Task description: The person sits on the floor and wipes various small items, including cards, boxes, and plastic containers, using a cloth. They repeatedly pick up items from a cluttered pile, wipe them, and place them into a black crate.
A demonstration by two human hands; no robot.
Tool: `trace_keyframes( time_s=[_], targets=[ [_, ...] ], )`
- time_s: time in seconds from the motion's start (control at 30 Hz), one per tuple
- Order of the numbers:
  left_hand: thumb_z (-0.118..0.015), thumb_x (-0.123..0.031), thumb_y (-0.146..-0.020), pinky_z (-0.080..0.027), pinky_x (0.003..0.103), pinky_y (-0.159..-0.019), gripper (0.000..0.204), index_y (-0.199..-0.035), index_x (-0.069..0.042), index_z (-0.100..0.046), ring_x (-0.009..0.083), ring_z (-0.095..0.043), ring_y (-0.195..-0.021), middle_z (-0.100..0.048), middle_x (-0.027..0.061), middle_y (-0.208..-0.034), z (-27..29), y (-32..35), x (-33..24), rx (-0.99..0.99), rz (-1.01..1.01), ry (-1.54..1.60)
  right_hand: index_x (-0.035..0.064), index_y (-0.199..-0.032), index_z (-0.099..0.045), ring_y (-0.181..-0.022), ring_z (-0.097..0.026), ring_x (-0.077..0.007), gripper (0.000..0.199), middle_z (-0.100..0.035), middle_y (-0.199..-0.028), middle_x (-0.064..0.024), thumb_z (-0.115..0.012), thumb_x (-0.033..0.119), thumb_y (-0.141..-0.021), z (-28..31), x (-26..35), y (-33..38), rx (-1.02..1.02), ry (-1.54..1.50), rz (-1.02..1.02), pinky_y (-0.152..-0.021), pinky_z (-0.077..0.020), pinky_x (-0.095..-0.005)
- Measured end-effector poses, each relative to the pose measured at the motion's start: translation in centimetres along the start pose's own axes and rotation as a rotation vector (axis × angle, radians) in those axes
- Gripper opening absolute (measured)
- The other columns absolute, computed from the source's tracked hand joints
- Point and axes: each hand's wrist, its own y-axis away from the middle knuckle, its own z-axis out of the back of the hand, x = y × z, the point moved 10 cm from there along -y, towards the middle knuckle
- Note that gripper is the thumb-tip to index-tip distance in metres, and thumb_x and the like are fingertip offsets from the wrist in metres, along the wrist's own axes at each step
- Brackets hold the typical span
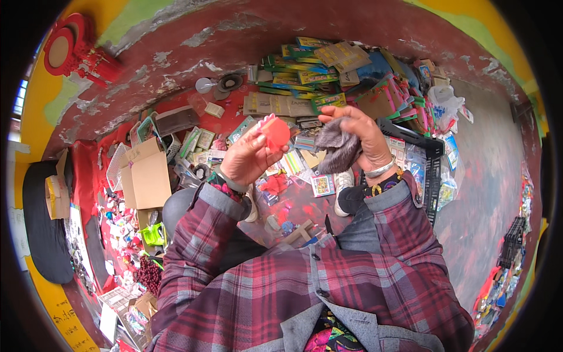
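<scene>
My left hand (pixel 249 158) pinches a small, flat, coral-red piece with a scalloped edge (pixel 275 132), held up in front of my knees. Its exact kind I cannot make out. To the right, my right hand (pixel 369 138) grips a crumpled grey-brown cloth (pixel 339 146), which hangs down from the fingers. A bangle circles the right wrist. The two hands are apart, with a gap between the red piece and the cloth. Below them on the floor lie a small colourful picture card (pixel 322 185) and striped coloured sheets (pixel 293 162).
Stacked flat boxes (pixel 305 76) lie against the far wall. A black plastic crate (pixel 431 176) stands right of my legs, an open cardboard box (pixel 146 176) to the left. Small goods cover the floor around them. A red round-topped object (pixel 73 50) is at the upper left.
</scene>
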Motion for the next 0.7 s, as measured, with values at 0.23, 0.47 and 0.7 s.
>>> trace_keyframes(
  time_s=[0.23,0.47,0.7],
  targets=[
    [-0.061,0.002,-0.08,-0.047,0.034,-0.089,0.05,-0.126,-0.005,-0.044,0.0215,-0.055,-0.105,-0.054,0.0107,-0.118,-0.7,-0.1,0.6,-0.039,-0.132,-0.181,0.001,-0.109,-0.055,-0.077,-0.057,-0.0121,0.034,-0.059,-0.103,-0.0089,-0.064,0.007,-0.077,-2.6,-1.9,-0.2,0.151,0.303,-0.045,-0.071,-0.0472,-0.0245],
    [-0.06,0.006,-0.079,-0.047,0.032,-0.088,0.052,-0.127,-0.003,-0.042,0.02,-0.056,-0.102,-0.054,0.0113,-0.115,-0.5,-0.6,0.6,-0.061,-0.174,-0.335,0.0031,-0.112,-0.056,-0.095,-0.056,-0.0145,0.043,-0.059,-0.102,-0.0053,-0.073,0.015,-0.074,-4.3,-2.1,-0.5,0.189,0.782,0.233,-0.083,-0.0447,-0.0266],
    [-0.058,0.01,-0.077,-0.05,0.029,-0.082,0.059,-0.132,-0.001,-0.039,0.018,-0.059,-0.095,-0.055,0.0118,-0.114,0.7,-0.7,1.1,-0.085,-0.139,-0.457,0.0017,-0.115,-0.053,-0.069,-0.055,-0.0061,0.038,-0.061,-0.094,-0.0024,-0.067,0.012,-0.08,-3.1,-5.5,-1.4,0.158,0.331,-0.153,-0.061,-0.0462,-0.0207]
  ],
)
